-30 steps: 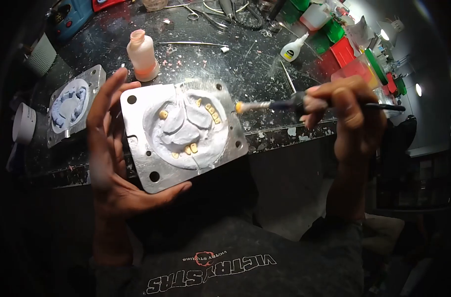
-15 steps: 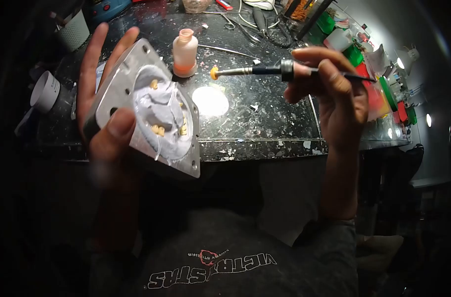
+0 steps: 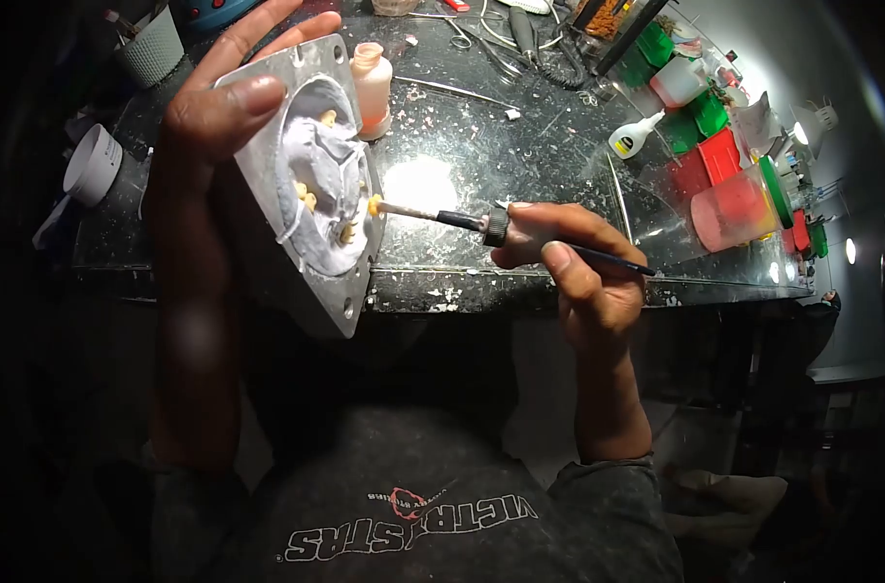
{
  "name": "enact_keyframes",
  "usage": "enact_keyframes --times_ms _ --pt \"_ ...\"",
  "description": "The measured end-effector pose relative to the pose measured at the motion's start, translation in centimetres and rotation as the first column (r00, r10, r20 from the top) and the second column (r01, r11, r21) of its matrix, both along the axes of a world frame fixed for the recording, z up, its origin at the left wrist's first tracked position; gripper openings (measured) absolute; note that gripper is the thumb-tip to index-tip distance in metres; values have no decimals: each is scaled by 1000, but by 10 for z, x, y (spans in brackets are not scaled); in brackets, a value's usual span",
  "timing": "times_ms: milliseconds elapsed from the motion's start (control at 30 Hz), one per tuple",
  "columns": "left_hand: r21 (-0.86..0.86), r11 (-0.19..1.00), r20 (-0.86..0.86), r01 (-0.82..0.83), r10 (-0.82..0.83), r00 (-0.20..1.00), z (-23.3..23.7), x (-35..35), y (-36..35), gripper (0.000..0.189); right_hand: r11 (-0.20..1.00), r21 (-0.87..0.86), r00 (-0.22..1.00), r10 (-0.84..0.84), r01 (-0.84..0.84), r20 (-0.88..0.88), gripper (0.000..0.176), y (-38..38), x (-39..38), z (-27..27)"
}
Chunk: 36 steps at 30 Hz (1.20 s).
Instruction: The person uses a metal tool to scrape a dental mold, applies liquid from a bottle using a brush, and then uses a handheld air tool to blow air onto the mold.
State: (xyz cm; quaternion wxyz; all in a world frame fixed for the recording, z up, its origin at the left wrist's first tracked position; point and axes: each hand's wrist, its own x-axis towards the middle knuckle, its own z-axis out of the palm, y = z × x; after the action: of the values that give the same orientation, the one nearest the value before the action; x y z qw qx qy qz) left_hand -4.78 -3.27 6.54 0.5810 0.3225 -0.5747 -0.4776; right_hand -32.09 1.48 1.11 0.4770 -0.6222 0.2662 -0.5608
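Observation:
My left hand grips a metal dental flask, thumb over the upper left edge and fingers behind it. The flask is tilted, its open face turned to the right. Grey-white plaster fills it, with several yellowish teeth set in. Pinched in the fingers of my right hand is a brush with a dark knurled collar round its handle. Its orange-yellow tip is right at the plaster's right side. A small bottle of pinkish liquid stands behind the flask, partly hidden by it.
On the dark, speckled bench lie a thin metal tool and scissors. A white dropper bottle and a green-lidded jar stand at the right. White cups are at the left.
The brush has moved left and down, bringing its tip from above the bench to the plaster. My left hand has turned and raised the flask slightly, its thumb now higher.

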Motion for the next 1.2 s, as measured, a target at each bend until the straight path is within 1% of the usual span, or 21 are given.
enact_keyframes --times_ms 33,133,200,233,267,333,367,500,567,600,667,767,833,967,1067,1133,1200 --pt "-4 1000 26 -24 24 999 0 0 0 101 1000 1 1000 1 -1 4 27 0 3 -1" --pt "20 1000 37 -16 15 999 2 2 -3 100 999 -3 999 -32 32 6 27 -3 7 -2" --pt "21 1000 47 -13 12 999 0 4 -5 100 981 -193 980 -68 32 -187 29 -8 5 -3" --pt "21 1000 57 -8 7 998 0 6 -7 100 965 -256 967 -124 66 -221 35 -8 5 -2" --pt "27 1000 67 1 -3 998 -1 7 -8 100 965 -256 967 -124 65 -222 35 -8 5 -1" --pt "41 999 77 22 -25 997 -2 10 -9 100 932 -350 938 -198 90 -286 42 -7 4 2" --pt "48 998 82 33 -37 996 -2 11 -10 100 931 -355 933 -198 84 -299 49 -7 3 2" --pt "70 993 106 91 -98 990 -1 18 -19 100 929 -365 938 -177 60 -296 51 -7 4 0" --pt "84 988 115 129 -138 984 0 25 -26 100 905 -422 925 -203 51 -323 52 -6 3 -1" --pt "92 984 121 150 -160 980 0 28 -29 101 906 -420 925 -201 50 -323 52 -5 3 -1" --pt "102 980 121 171 -182 976 -2 35 -34 101 929 -364 939 -176 60 -296 53 -2 2 -2" --pt "80 974 168 212 -223 960 -3 35 -35 101 934 -351 937 -181 68 -299 53 0 2 -1" --pt "61 990 145 127 -135 980 -2 24 -24 102 928 -367 936 -186 68 -297 53 0 1 -1" --pt "72 991 160 117 -127 979 -2 29 -29 103 925 -376 940 -180 61 -290 52 3 2 0" --pt "79 985 192 154 -166 967 -2 32 -32 102 910 -410 937 -186 52 -294 51 2 0 -2" --pt "59 994 168 89 -98 981 -1 23 -24 102 920 -388 943 -174 52 -285 51 3 0 -2" --pt "54 996 171 71 -79 982 1 18 -18 101 929 -367 948 -161 51 -276 50 4 0 -1"
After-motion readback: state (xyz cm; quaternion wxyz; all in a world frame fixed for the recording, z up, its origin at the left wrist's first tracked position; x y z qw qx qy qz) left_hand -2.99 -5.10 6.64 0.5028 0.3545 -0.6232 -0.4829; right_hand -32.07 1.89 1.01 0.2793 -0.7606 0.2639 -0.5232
